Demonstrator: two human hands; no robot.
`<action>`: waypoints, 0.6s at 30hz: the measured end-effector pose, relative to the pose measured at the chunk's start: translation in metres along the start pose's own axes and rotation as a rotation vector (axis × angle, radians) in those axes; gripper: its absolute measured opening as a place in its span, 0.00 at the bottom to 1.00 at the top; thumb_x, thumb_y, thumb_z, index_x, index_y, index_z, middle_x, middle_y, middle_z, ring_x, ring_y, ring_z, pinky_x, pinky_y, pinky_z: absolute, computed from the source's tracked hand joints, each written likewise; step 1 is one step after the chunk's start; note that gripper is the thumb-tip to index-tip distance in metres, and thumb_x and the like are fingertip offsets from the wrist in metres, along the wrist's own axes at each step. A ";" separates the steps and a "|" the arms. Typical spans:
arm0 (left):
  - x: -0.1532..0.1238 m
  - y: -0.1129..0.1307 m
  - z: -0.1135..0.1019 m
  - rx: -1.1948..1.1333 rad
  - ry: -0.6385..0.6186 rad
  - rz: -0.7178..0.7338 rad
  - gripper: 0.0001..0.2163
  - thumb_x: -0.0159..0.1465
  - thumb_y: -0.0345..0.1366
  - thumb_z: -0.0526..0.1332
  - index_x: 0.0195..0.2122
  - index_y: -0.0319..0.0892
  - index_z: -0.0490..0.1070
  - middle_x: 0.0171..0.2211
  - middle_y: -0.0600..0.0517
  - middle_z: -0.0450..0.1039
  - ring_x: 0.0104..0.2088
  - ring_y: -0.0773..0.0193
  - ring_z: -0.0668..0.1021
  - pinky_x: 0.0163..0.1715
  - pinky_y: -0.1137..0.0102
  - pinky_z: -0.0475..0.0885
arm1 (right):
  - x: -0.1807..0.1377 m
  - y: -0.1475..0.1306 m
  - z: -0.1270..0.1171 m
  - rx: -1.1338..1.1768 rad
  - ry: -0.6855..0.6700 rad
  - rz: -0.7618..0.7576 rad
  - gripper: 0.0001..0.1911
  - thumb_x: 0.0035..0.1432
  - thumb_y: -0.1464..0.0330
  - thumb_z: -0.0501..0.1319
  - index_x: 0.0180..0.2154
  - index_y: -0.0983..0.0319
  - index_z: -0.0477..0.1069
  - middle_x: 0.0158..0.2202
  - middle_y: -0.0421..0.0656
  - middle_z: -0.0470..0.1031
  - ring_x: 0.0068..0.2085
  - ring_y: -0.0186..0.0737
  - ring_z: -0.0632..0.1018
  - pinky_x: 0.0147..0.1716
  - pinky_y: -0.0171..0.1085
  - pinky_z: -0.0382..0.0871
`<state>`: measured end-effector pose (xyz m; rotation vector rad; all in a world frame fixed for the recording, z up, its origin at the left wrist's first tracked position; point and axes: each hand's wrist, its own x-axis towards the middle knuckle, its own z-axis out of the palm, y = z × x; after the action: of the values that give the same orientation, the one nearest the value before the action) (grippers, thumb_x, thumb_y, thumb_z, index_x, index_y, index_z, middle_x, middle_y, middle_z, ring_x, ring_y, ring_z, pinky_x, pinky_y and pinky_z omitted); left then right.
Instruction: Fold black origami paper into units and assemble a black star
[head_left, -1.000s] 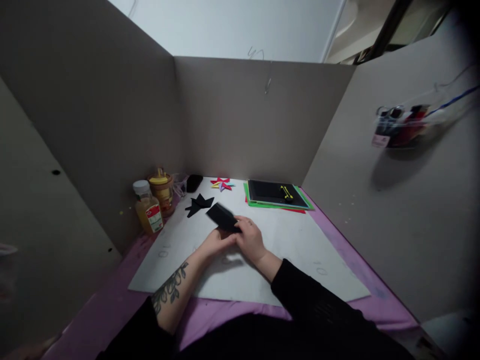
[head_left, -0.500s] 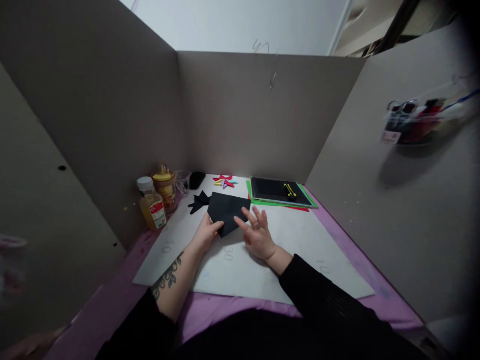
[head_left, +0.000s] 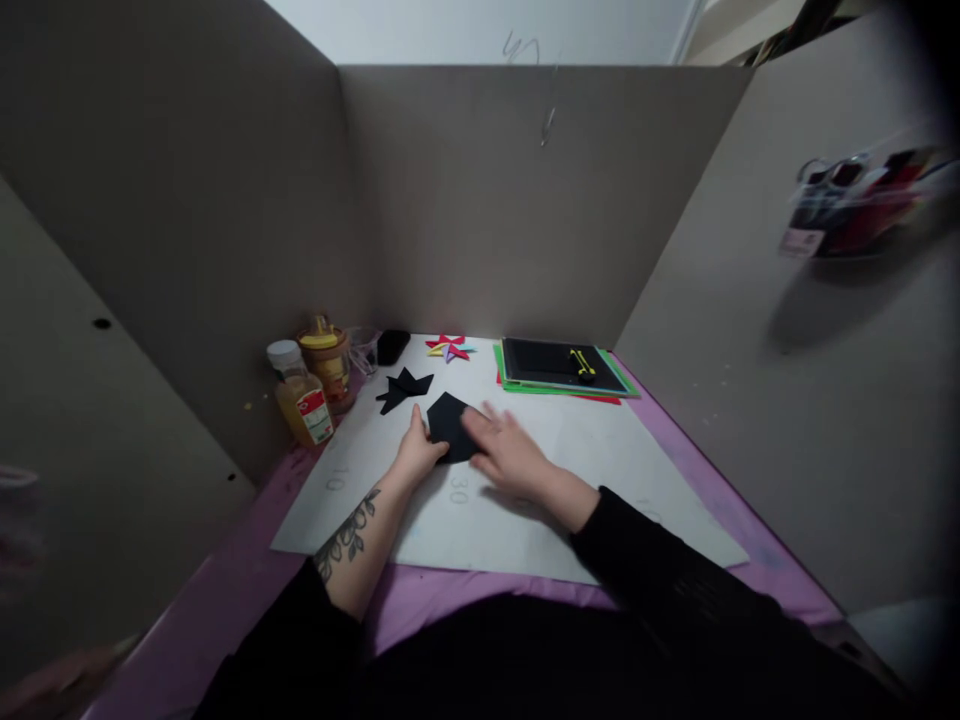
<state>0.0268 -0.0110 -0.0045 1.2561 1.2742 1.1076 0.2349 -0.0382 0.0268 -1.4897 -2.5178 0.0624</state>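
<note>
A black sheet of paper [head_left: 448,420] lies folded on the white mat [head_left: 600,480]. My left hand [head_left: 416,455] pinches its left edge with thumb and fingers. My right hand [head_left: 504,450] lies flat on the paper's right side, fingers stretched out and pressing it down. Just behind the paper sits a black folded star shape [head_left: 403,387].
A bottle of yellow liquid [head_left: 300,393] and a jar with a yellow lid [head_left: 327,362] stand at the left wall. A coloured paper star [head_left: 448,348], a small black item [head_left: 392,346] and a stack of coloured sheets [head_left: 564,368] lie at the back. Cardboard walls enclose three sides.
The black paper was held up, then opened wide; now it lies smaller on the mat under my flattened right hand. The view has tilted down slightly.
</note>
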 end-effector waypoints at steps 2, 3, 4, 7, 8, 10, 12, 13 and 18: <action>0.001 -0.001 0.000 0.074 0.025 0.000 0.49 0.46 0.26 0.66 0.66 0.38 0.39 0.32 0.52 0.74 0.31 0.62 0.76 0.31 0.71 0.71 | 0.007 -0.005 0.003 0.036 -0.150 0.016 0.33 0.59 0.55 0.51 0.63 0.59 0.52 0.65 0.48 0.52 0.66 0.56 0.48 0.59 0.59 0.42; 0.001 -0.001 0.000 0.119 0.035 -0.002 0.47 0.47 0.26 0.66 0.66 0.38 0.41 0.32 0.52 0.74 0.30 0.63 0.76 0.31 0.72 0.71 | 0.011 -0.006 0.004 0.021 -0.127 0.198 0.33 0.60 0.54 0.50 0.63 0.63 0.53 0.65 0.53 0.52 0.65 0.60 0.48 0.58 0.62 0.42; 0.002 -0.001 0.000 0.161 0.034 0.000 0.45 0.47 0.26 0.65 0.65 0.38 0.45 0.32 0.52 0.74 0.29 0.64 0.76 0.30 0.73 0.70 | 0.014 -0.007 0.005 -0.002 -0.068 0.362 0.34 0.61 0.54 0.48 0.63 0.67 0.52 0.65 0.57 0.51 0.65 0.62 0.48 0.57 0.64 0.41; 0.002 0.000 0.000 0.223 -0.020 0.056 0.37 0.48 0.26 0.63 0.61 0.40 0.55 0.32 0.51 0.74 0.28 0.65 0.76 0.28 0.73 0.70 | 0.018 -0.004 0.007 0.004 0.015 0.230 0.33 0.62 0.55 0.47 0.65 0.63 0.47 0.67 0.52 0.46 0.66 0.57 0.45 0.59 0.59 0.42; 0.001 0.001 0.000 0.219 -0.029 0.083 0.36 0.49 0.26 0.62 0.61 0.41 0.57 0.33 0.51 0.74 0.29 0.64 0.76 0.28 0.73 0.70 | 0.017 -0.003 0.008 0.026 -0.044 0.068 0.33 0.62 0.54 0.48 0.64 0.58 0.48 0.67 0.47 0.46 0.66 0.54 0.45 0.60 0.56 0.42; 0.001 0.002 0.001 0.208 -0.023 0.105 0.35 0.49 0.26 0.62 0.61 0.41 0.57 0.36 0.49 0.74 0.29 0.64 0.76 0.28 0.72 0.71 | 0.016 0.001 0.008 0.042 -0.160 0.008 0.31 0.62 0.53 0.48 0.64 0.54 0.50 0.67 0.45 0.48 0.66 0.54 0.48 0.59 0.58 0.43; 0.002 0.001 0.002 0.235 -0.008 0.090 0.33 0.49 0.25 0.61 0.59 0.39 0.60 0.39 0.46 0.75 0.31 0.62 0.77 0.30 0.70 0.72 | 0.015 0.004 0.008 0.009 -0.117 0.302 0.31 0.63 0.54 0.44 0.64 0.60 0.50 0.66 0.52 0.49 0.65 0.59 0.48 0.57 0.62 0.43; 0.003 0.000 0.002 0.276 -0.008 0.089 0.31 0.49 0.25 0.60 0.57 0.37 0.63 0.39 0.45 0.75 0.32 0.61 0.77 0.32 0.69 0.73 | 0.016 0.005 0.008 -0.011 -0.052 0.416 0.33 0.64 0.54 0.43 0.64 0.64 0.49 0.66 0.55 0.47 0.66 0.61 0.46 0.57 0.63 0.42; 0.002 -0.003 0.001 0.494 0.004 0.175 0.24 0.52 0.25 0.58 0.52 0.34 0.68 0.51 0.40 0.70 0.47 0.54 0.75 0.46 0.64 0.71 | 0.023 0.003 0.013 0.030 -0.150 -0.084 0.32 0.62 0.54 0.48 0.64 0.56 0.48 0.67 0.43 0.45 0.67 0.50 0.45 0.61 0.54 0.41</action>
<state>0.0276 -0.0093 -0.0074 1.7585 1.5196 0.9418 0.2240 -0.0160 0.0172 -1.4148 -2.6811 0.2048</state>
